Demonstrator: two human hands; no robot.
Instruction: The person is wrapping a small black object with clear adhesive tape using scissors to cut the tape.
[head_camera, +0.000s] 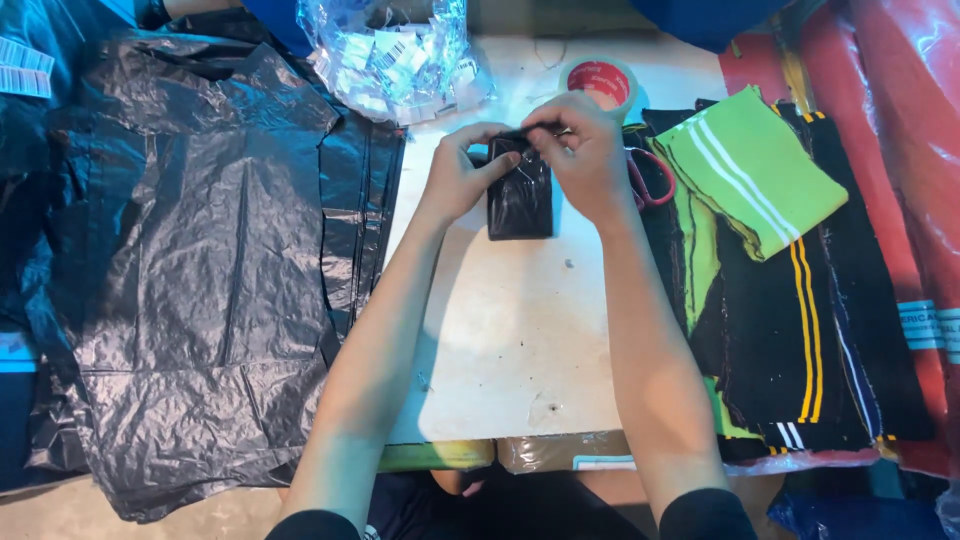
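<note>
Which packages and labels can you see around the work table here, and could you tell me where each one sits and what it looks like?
Small black wrapped packet: table centre, rectangular, glossy, held by left hand and right hand.
Clear bag of white barcode labels: top of table, crumpled.
Tape roll: beside right hand, round, red core.
Brown parcel: table's near edge, flat, partly hidden.

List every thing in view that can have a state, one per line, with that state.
Small black packet: lying on the white table, top edge pinched by both hands.
Left hand: gripping the packet's upper left.
Right hand: pinching the packet's top edge.
Tape roll: lying flat behind the hands.
Red-handled scissors: lying beside the right hand, blades hidden.
Green striped garment: folded, on top of the pile.
Black plastic bags: spread flat, crinkled.
Clear bag of labels: crumpled, whether open or shut unclear.
</note>
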